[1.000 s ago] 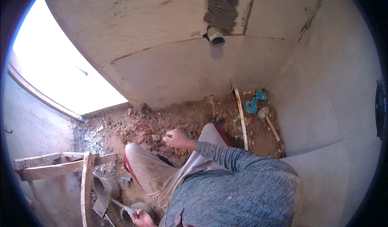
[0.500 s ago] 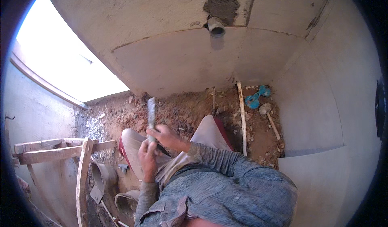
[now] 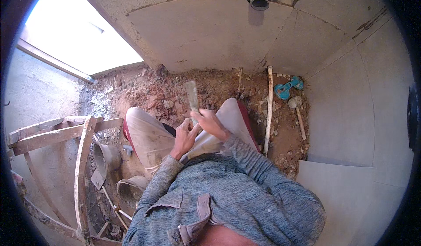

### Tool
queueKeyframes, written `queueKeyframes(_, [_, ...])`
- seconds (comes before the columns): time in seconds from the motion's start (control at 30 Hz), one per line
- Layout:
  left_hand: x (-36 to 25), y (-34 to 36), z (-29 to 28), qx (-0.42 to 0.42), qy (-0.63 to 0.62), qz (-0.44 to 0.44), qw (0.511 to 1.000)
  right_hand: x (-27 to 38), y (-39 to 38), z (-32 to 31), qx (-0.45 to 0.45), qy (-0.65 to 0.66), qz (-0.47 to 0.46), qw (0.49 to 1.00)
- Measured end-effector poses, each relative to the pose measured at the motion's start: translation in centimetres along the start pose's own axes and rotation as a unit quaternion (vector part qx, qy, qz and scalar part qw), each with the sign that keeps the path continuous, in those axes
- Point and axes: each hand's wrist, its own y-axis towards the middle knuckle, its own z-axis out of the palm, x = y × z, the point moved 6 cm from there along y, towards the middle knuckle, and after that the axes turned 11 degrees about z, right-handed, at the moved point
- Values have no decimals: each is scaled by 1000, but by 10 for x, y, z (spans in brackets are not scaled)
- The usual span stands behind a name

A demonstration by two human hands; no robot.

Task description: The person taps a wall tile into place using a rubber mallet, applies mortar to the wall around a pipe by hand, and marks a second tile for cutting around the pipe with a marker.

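Between my knees, both hands are around the lower part of a flat, narrow grey-green tool (image 3: pixel 192 95), its bare end pointing up and away from me. It looks smeared with dried mortar, and I cannot make out its exact kind. My right hand (image 3: pixel 210 123) is closed on it from the right. Lower and to the left, my left hand (image 3: pixel 186 136) is closed at the tool's lower end, its fingers bent against the right hand. The part inside the hands is hidden.
A wooden trestle (image 3: pixel 48 138) stands left beside two mortar-stained buckets (image 3: pixel 107 156). Right lie a white pipe (image 3: pixel 269 110), a teal suction lifter (image 3: pixel 285 90) and a mallet (image 3: pixel 300 121) on rubble soil (image 3: pixel 149 88). A pipe stub (image 3: pixel 258 1) juts from the tiled wall ahead.
The view has shifted, so the wall and floor sit higher in it. My hands and the tool have moved right in the picture, the hands still closed around it.
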Motion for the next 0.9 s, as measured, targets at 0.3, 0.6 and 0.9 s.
queueKeyframes(0.3, [146,36,-2,-3,133,-117,984,-278,-63,-157,-389,-213,245,862])
queueKeyframes(0.6, [356,43,78,353,468,66,807,-403,-66,-156,-212,-139,143,957])
queueKeyframes(0.9, [285,32,89,292,302,-73,905,-443,-146,-100,-227,22,235,945])
